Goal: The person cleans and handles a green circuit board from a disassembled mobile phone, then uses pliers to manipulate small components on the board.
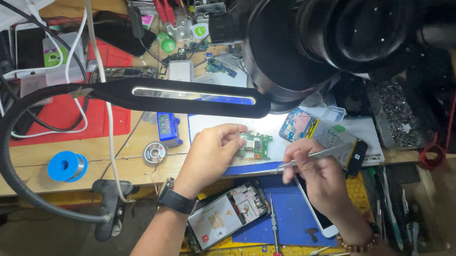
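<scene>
We find the green circuit board (254,145) lying on the white mat (210,125) on the counter (26,162). The left hand (208,156) has its fingers clamped on the board's left edge. The right hand (316,175), fingers together on metal tweezers (308,157), sits to the board's right, tips pointing left toward it, near but apart.

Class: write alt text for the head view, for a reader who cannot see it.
A left hand steadies a green circuit board while the right hand holds tweezers beside it, under a lamp on a cluttered bench.
</scene>
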